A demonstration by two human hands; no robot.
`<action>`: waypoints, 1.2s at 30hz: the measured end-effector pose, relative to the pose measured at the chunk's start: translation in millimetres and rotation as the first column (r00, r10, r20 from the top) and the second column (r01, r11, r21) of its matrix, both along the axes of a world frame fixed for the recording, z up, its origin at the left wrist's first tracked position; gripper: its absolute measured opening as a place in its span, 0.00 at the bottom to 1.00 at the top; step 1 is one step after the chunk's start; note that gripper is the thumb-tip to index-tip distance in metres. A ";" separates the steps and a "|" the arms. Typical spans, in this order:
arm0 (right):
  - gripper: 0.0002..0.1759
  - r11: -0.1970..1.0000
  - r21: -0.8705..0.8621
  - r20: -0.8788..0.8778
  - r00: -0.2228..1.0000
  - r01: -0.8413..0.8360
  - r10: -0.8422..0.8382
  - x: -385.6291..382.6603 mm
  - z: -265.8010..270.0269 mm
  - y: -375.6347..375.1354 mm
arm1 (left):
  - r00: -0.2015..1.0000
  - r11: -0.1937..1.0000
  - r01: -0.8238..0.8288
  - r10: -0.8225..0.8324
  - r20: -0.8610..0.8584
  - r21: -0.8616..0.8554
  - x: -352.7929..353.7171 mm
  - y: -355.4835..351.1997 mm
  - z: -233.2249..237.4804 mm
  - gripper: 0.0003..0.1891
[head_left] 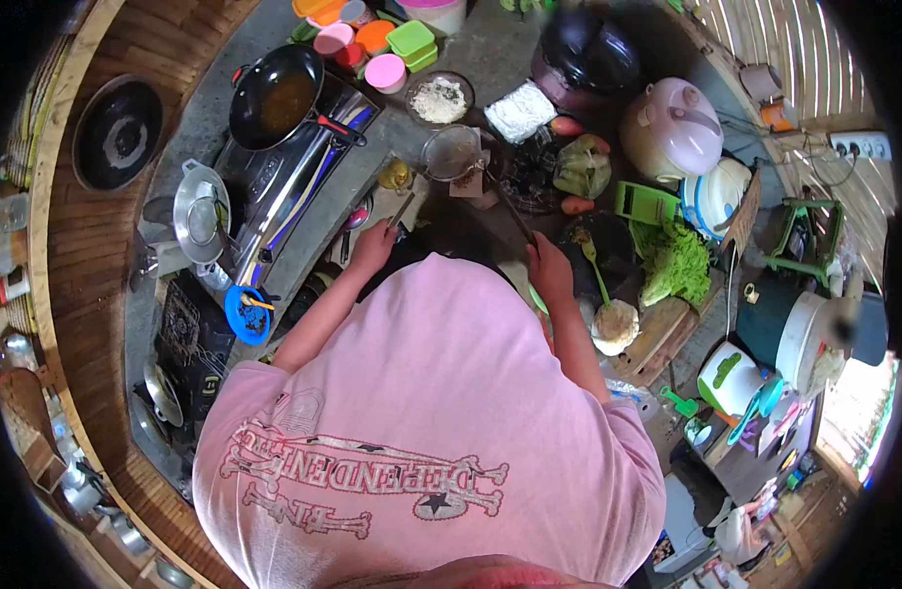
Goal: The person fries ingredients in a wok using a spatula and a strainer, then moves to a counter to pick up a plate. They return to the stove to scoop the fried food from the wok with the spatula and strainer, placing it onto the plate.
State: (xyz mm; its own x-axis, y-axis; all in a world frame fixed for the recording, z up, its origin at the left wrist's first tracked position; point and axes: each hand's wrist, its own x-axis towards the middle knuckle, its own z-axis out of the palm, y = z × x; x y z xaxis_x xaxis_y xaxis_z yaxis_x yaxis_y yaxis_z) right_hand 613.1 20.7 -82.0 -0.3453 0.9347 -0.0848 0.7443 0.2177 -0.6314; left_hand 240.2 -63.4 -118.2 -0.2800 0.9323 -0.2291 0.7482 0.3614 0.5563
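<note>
My left hand (pixel 374 245) is closed around a thin, dark, flat utensil (pixel 404 208) that points up and away; its kind is not clear. A long dark handle (pixel 518 216) is gripped in my right hand (pixel 551 267); its far end reaches toward a round mesh strainer (pixel 451 154). Under the strainer's right edge lies a piece of brown cardboard (pixel 473 187). Left of the strainer stands a small container of yellow liquid (pixel 396 175). Beyond it sits a plate of white crumbly food (pixel 439 99). A green-handled spoon (pixel 596 267) lies near my right hand.
On the left, a gas stove (pixel 292 175) bears a black frying pan (pixel 276 96) with oil. A blue bowl (pixel 247 314) stands nearer. To the right are a bagged vegetable (pixel 581 167), leafy lettuce (pixel 679 263) and a pink rice cooker (pixel 672 130). Plastic tubs (pixel 384 74) stand at the back.
</note>
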 end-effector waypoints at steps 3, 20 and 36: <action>0.19 0.997 0.073 0.001 0.999 -0.033 0.033 -1.3 -18.9 -1.4 | 1.000 1.000 -0.016 0.015 0.025 0.006 -0.2 2.2 -4.6 0.14; 0.21 0.982 0.008 -0.279 0.944 0.189 -0.179 19.4 -31.2 13.9 | 0.898 0.978 -0.160 0.199 0.392 -0.132 -8.2 11.9 5.5 0.17; 0.19 0.849 -0.527 -0.794 0.388 -0.051 -0.469 -105.9 83.2 50.8 | 0.626 0.966 -0.257 0.199 0.754 -0.042 -74.8 19.7 127.2 0.12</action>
State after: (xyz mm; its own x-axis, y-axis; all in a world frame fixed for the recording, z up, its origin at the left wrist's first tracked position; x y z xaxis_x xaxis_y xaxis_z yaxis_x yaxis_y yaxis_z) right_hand 507.2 71.6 1.2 -0.2598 0.9343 -0.2441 -0.3037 -0.3190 -0.8978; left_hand 165.4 -43.7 9.0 -0.2462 0.8828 -0.4002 -0.0336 0.4049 0.9138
